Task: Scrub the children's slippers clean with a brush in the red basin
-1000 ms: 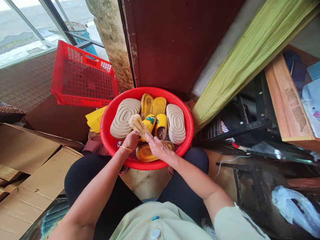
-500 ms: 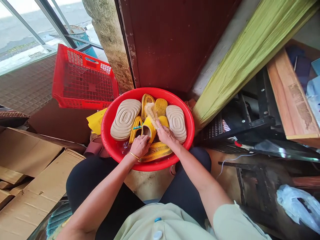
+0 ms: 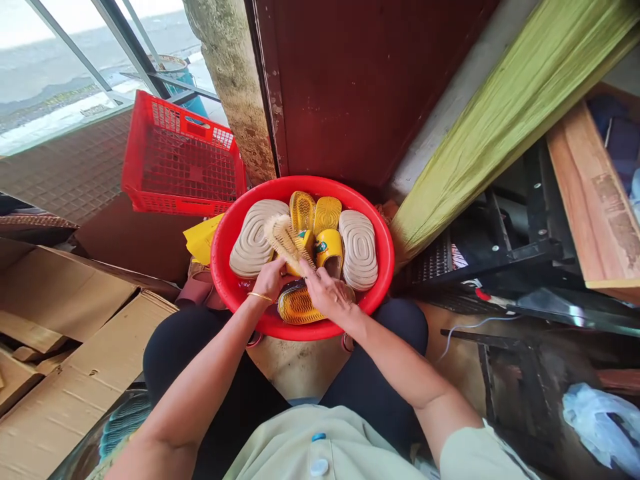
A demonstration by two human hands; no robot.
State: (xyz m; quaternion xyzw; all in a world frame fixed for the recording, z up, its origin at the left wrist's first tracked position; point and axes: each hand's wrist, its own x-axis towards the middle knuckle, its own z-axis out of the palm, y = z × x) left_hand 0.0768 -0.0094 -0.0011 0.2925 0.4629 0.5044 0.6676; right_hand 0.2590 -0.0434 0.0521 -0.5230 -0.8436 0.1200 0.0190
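Observation:
In front of me a red basin [image 3: 216,267] holds several slippers. My right hand [image 3: 327,292] is closed around a scrub brush [image 3: 280,235], its bristled head angled up and left across a yellow slipper [image 3: 306,241]. My left hand [image 3: 270,279] grips that slipper, which the brush and fingers partly cover. Right beside it is a yellow slipper with a green emblem [image 3: 330,257]. Another yellow slipper [image 3: 296,307] lies near the basin's front, partly under my right hand. Cream slippers show their ridged soles at left [image 3: 245,247] and right [image 3: 358,250].
Two more yellow slippers lean at the basin's back. A red crate [image 3: 193,200] stands behind left, beside a wall and a dark red door [image 3: 350,93]. Cardboard [image 3: 110,353] lies left; a green curtain [image 3: 480,140] and black metal frames are on the right.
The brush has swung left and lower, off the middle slipper's upper. The gripped slipper has shifted and the emblem slipper now shows. The view has moved slightly.

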